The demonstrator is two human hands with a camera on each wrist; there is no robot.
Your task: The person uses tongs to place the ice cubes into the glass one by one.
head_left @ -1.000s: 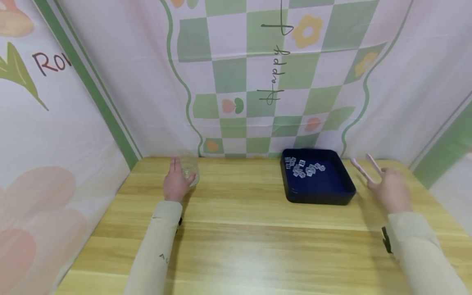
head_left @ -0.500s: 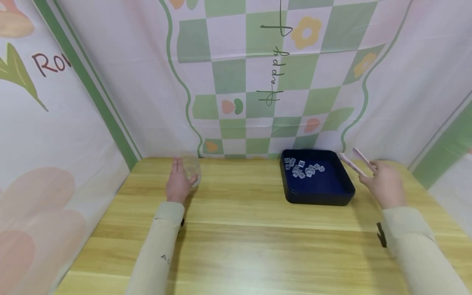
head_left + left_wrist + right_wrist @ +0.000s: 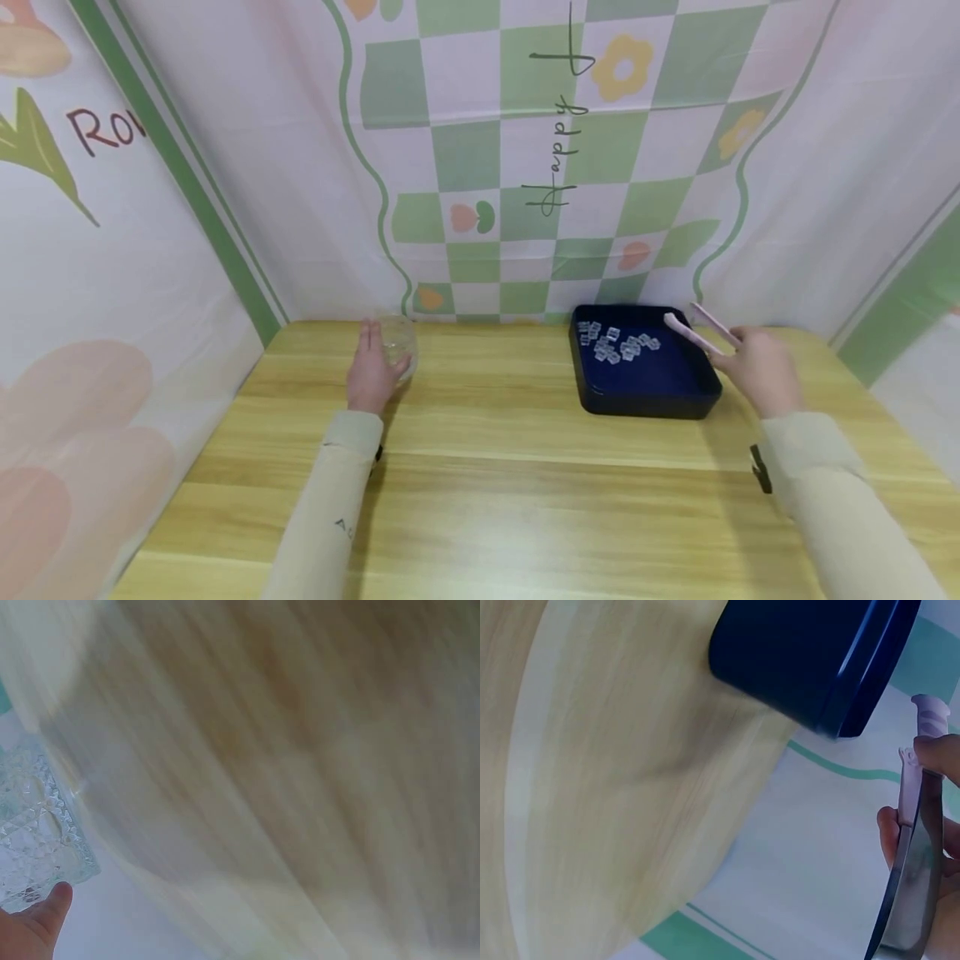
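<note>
My left hand [image 3: 372, 371] holds a clear patterned glass [image 3: 402, 337] at the far left of the table, fingers along its left side and thumb on its near right. In the left wrist view only the thumb and part of the glass [image 3: 37, 825] show at the left edge. My right hand [image 3: 765, 375] grips a pair of tongs with pink tips [image 3: 693, 336] and metal arms [image 3: 915, 877]. The tips are spread apart above the right rim of a dark blue tray [image 3: 648, 406], nothing between them. Several clear cubes [image 3: 630, 346] lie in the tray's left and middle part.
The wooden table [image 3: 480, 500] ends at a printed cloth backdrop [image 3: 465, 150] right behind the tray and glass. Another cloth panel [image 3: 135, 333] runs along the left side. Bare wood lies between the glass and the tray.
My right hand has moved left with the tongs, from beside the tray to over its right rim. My left hand and the glass have shifted slightly right.
</note>
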